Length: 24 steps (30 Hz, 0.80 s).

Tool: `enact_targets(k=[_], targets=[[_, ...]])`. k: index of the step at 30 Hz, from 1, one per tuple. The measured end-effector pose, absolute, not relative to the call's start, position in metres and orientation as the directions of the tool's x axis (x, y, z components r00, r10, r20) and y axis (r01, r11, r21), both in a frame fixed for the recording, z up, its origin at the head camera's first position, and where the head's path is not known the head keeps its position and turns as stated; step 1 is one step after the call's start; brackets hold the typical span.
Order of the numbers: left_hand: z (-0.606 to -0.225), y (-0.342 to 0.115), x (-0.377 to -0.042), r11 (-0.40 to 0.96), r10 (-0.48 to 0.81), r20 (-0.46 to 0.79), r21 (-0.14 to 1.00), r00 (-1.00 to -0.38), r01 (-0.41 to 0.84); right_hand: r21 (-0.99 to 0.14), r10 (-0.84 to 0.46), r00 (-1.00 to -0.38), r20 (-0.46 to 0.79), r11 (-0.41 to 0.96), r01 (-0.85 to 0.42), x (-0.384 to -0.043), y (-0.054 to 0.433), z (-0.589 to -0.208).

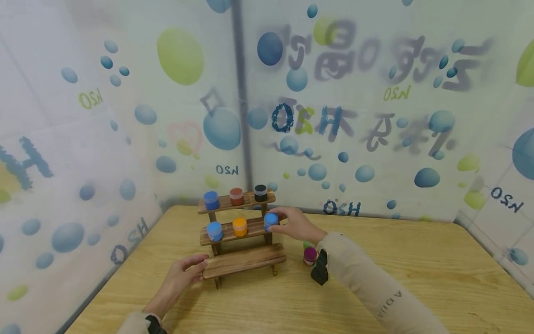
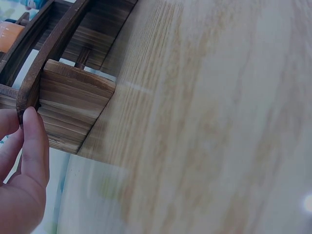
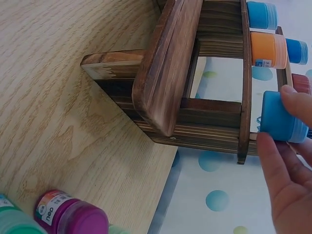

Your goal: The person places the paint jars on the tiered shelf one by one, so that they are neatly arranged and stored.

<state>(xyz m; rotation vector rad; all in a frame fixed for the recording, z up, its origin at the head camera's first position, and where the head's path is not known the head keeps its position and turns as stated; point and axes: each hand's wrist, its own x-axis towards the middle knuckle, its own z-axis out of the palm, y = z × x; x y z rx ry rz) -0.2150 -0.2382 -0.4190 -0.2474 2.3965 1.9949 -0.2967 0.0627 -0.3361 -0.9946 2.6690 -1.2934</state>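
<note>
A three-step wooden stand (image 1: 246, 261) stands on the table. My left hand (image 1: 183, 272) grips the left end of its lowest step, and in the left wrist view thumb and fingers pinch the dark board edge (image 2: 29, 95). With fingertips and thumb, my right hand (image 1: 298, 226) holds a blue paint jar (image 1: 270, 222) at the right end of the middle step; the right wrist view shows the jar (image 3: 277, 117) right at the board. An orange jar (image 1: 239, 227) and a light blue jar (image 1: 214, 231) sit along that same step. The lowest step bears no jar.
On the top step are a blue jar (image 1: 211, 200), a red-brown jar (image 1: 236, 196) and a black jar (image 1: 260, 193). A purple jar (image 1: 310, 256) and a green jar (image 3: 17, 219) stand on the table near my right forearm. A patterned curtain (image 1: 354, 185) rises behind the table.
</note>
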Motion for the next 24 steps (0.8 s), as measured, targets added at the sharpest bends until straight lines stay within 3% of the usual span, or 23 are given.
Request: enact_targets(k=[8, 24], targets=[[-0.424, -0.240, -0.218, 0.170, -0.109, -0.113, 0.977, -0.988, -0.131, -0.683, -0.565, -0.782, 0.261, 0.465, -0.564, -0.303, 0.056, -0.339], [-0.418, -0.238, -0.214, 0.172, -0.087, -0.089, 0.980, -0.992, -0.103, -0.701, -0.525, -0.813, 0.252, 0.480, -0.527, -0.307, 0.049, -0.343]])
